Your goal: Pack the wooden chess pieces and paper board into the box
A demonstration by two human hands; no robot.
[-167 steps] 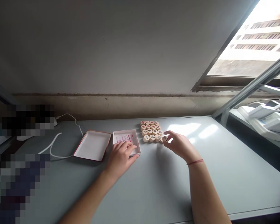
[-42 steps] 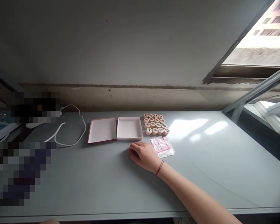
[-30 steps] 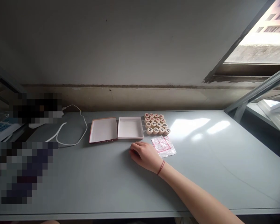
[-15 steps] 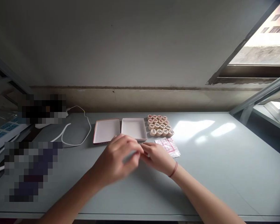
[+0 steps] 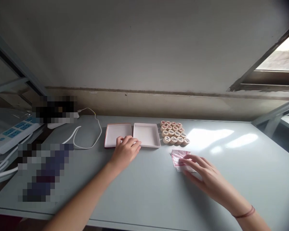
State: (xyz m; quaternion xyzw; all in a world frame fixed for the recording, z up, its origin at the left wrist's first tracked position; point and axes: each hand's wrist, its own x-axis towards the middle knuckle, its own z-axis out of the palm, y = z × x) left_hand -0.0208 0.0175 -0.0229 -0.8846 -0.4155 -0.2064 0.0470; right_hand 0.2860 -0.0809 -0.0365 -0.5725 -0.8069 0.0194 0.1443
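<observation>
My left hand (image 5: 126,151) is over the near edges of two shallow box halves, its fingers bent and slightly apart. It is closest to the white-lined box half with the reddish rim (image 5: 118,129) and the near left corner of the white box half (image 5: 147,134). Whether its fingertips press on a rim is hard to see. My right hand (image 5: 204,173) is open, fingers spread over a folded plastic sheet (image 5: 177,157) with pink lines. Round wooden Chinese chess pieces (image 5: 173,132) stand in rows behind the sheet, with red and black characters.
White power strips (image 5: 16,131) and a looped white cable (image 5: 100,128) lie at the left. Blurred-out items cover part of the left side. A wall backs the grey table (image 5: 139,189), and metal frame bars stand at both sides. Sunlight glares on the table's right part.
My hands were together at the centre and have parted. The left moved to the box halves, the right moved right over the plastic sheet. The view has shifted a little.
</observation>
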